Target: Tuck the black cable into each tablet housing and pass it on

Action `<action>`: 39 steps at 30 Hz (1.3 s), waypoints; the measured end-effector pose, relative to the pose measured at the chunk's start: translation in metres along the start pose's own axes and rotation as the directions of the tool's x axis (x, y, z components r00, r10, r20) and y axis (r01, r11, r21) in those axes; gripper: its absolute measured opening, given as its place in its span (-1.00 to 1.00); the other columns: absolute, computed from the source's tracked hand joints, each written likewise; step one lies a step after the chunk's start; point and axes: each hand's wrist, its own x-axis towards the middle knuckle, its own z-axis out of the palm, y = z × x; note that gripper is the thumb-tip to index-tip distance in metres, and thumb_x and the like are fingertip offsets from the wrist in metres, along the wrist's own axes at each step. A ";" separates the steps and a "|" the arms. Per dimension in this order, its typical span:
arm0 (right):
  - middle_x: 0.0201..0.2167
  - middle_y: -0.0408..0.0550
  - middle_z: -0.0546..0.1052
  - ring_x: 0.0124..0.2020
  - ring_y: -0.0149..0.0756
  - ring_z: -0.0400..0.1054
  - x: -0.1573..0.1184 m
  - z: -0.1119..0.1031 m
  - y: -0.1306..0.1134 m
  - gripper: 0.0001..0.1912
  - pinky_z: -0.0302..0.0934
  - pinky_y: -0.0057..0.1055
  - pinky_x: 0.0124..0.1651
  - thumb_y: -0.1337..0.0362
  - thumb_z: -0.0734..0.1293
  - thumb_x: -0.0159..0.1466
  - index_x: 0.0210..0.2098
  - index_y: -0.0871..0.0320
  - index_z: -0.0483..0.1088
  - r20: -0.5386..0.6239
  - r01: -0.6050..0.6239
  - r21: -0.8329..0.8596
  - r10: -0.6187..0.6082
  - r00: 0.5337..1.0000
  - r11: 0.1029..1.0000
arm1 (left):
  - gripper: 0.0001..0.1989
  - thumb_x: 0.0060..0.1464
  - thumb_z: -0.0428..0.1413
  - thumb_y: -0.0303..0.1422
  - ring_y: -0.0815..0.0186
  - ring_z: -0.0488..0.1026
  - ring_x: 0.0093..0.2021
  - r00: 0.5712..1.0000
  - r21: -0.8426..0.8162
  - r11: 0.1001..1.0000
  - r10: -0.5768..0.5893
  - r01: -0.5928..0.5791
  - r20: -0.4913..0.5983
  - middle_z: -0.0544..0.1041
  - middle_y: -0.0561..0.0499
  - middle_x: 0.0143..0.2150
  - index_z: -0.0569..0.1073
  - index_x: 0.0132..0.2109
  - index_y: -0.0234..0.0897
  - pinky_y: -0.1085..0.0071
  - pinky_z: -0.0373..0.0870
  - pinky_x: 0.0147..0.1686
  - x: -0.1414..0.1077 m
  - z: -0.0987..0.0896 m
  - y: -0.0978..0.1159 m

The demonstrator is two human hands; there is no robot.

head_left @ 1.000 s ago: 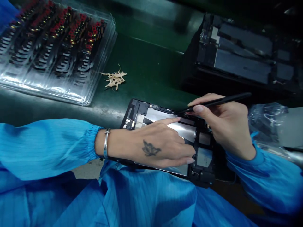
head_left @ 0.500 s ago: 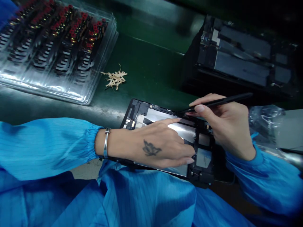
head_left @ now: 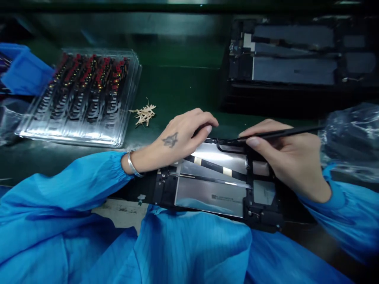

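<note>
Edgework on a flat black-and-silver device (head_left: 207,189) seems underway, steadiness needed: slim black tool (head_left: 278,135) pinched by right hand (head_left: 290,159); left hand (head_left: 188,132), grasp unclear.

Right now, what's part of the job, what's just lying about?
In the job:
slim black tool, in the right hand
opened device, at its tip
stack topped by similar device, likely
parts tray, perhaps

Seemingly just lying about:
pale strips
clear plastic
blue bin
</note>
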 end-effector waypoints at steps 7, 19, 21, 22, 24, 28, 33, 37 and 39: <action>-0.26 -0.18 0.67 -0.23 -0.23 0.56 -0.005 0.007 0.001 -0.95 0.46 -0.29 -0.20 0.22 0.50 0.31 -0.22 -0.09 0.65 0.073 -0.019 0.132 0.010 0.997 0.991 | -0.68 0.44 -0.06 -0.39 0.24 0.53 0.01 0.981 -0.021 1.000 -0.018 0.022 0.192 0.59 -0.12 0.04 0.52 0.16 -0.33 0.32 0.43 -0.03 0.003 0.004 0.002; -0.25 -0.16 0.66 -0.23 -0.20 0.55 -0.004 0.007 0.003 -0.94 0.47 -0.26 -0.17 0.17 0.49 0.32 -0.21 -0.08 0.66 0.087 -0.009 0.127 -0.002 0.996 0.992 | -0.64 0.43 -0.09 -0.48 0.22 0.52 0.05 0.970 0.151 0.977 0.121 -0.154 0.210 0.58 -0.15 0.08 0.50 0.21 -0.33 0.29 0.52 0.01 -0.007 0.003 0.001; -0.26 -0.15 0.66 -0.23 -0.20 0.55 -0.004 0.006 0.002 -0.93 0.46 -0.27 -0.19 0.16 0.48 0.33 -0.23 -0.07 0.65 0.056 -0.014 0.123 0.007 0.998 0.992 | -0.62 0.44 -0.10 -0.48 0.19 0.51 0.04 0.951 0.236 0.950 0.137 -0.206 0.279 0.57 -0.17 0.09 0.49 0.23 -0.34 0.28 0.53 -0.04 -0.005 -0.002 0.005; -0.26 -0.15 0.66 -0.24 -0.22 0.55 -0.004 0.006 0.002 -0.92 0.45 -0.28 -0.22 0.15 0.47 0.34 -0.24 -0.06 0.65 0.031 -0.019 0.115 0.016 0.999 0.993 | -0.62 0.44 -0.11 -0.47 0.16 0.50 0.03 0.937 0.278 0.933 0.132 -0.227 0.323 0.57 -0.18 0.09 0.49 0.23 -0.34 0.28 0.52 -0.07 -0.003 -0.006 0.008; -0.25 -0.15 0.66 -0.24 -0.26 0.54 -0.004 0.005 0.002 -0.89 0.38 -0.30 -0.26 0.14 0.46 0.36 -0.24 -0.03 0.64 -0.048 -0.027 0.088 0.031 0.998 0.996 | -0.63 0.46 -0.11 -0.44 0.12 0.49 0.01 0.907 0.329 0.909 0.107 -0.254 0.407 0.56 -0.20 0.06 0.50 0.21 -0.36 0.27 0.49 -0.12 0.006 -0.012 0.011; -0.39 -0.14 0.61 -0.37 -0.31 0.51 -0.002 0.005 0.006 -0.92 0.34 -0.28 -0.29 0.21 0.47 0.36 -0.22 0.03 0.66 -0.241 -0.024 0.207 0.075 0.968 0.978 | -0.71 0.41 0.07 -0.31 0.17 0.49 -0.02 0.839 0.156 0.965 0.098 -0.211 0.535 0.57 -0.12 0.01 0.53 0.15 -0.32 0.36 0.40 -0.12 0.034 -0.019 0.004; -0.65 -0.21 0.44 -0.57 -0.28 0.42 0.001 -0.004 0.003 -0.81 0.37 -0.24 -0.39 0.31 0.44 0.38 -0.04 0.01 0.65 -0.224 0.026 0.455 0.086 0.971 0.890 | -0.85 0.24 0.23 -0.29 0.38 0.45 -0.35 0.756 -0.166 0.985 0.084 0.033 0.649 0.56 0.07 -0.34 0.62 -0.18 -0.28 0.49 0.23 -0.37 0.066 -0.012 -0.023; -0.44 -0.15 0.64 -0.36 -0.11 0.62 -0.023 -0.021 -0.016 -0.70 0.57 -0.10 -0.18 0.34 0.33 0.43 0.07 -0.09 0.57 -0.176 0.077 0.363 -0.012 0.984 0.929 | -0.81 0.15 0.28 -0.25 0.39 0.45 -0.36 0.731 -0.335 0.883 -0.013 0.329 0.682 0.57 0.05 -0.35 0.62 -0.23 -0.31 0.50 0.26 -0.36 0.076 -0.010 -0.041; -0.20 -0.14 0.71 -0.13 -0.06 0.66 -0.043 -0.023 -0.023 -0.67 0.61 -0.07 -0.02 0.39 0.32 0.41 0.05 -0.14 0.54 -0.064 0.156 0.196 -0.146 0.987 0.968 | -0.75 0.11 0.32 -0.19 0.42 0.41 -0.38 0.721 -0.401 0.803 -0.051 0.441 0.691 0.54 0.06 -0.37 0.60 -0.28 -0.32 0.51 0.26 -0.36 0.078 -0.012 -0.043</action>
